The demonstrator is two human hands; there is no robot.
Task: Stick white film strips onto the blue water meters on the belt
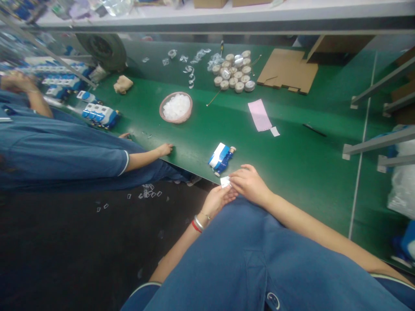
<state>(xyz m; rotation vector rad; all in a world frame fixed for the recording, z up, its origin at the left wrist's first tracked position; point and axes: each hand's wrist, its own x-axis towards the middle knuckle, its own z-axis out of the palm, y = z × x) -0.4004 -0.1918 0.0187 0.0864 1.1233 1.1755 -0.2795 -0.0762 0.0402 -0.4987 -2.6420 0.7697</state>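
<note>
Close to the bench's front edge, my left hand [219, 199] and my right hand [249, 183] meet at a small white piece [225, 182], perhaps paper or a label. Both hands are closed on it by the fingertips, the left from below and the right from the side. Just beyond them a blue and white device [220, 158] with brass-coloured ends lies on the green bench, apart from my fingers. Further off lie a pink sheet [259, 115] and a small white slip [275, 131] beside it.
A pink bowl [161, 113] of white pieces stands mid-bench. Behind are several round rolls [233, 82], flat cardboard [282, 69] and a black stick [314, 129]. At left, a co-worker's hand [165, 149] rests near the edge, with more blue-white devices [101, 114] beyond. A shelf [207, 21] crosses above.
</note>
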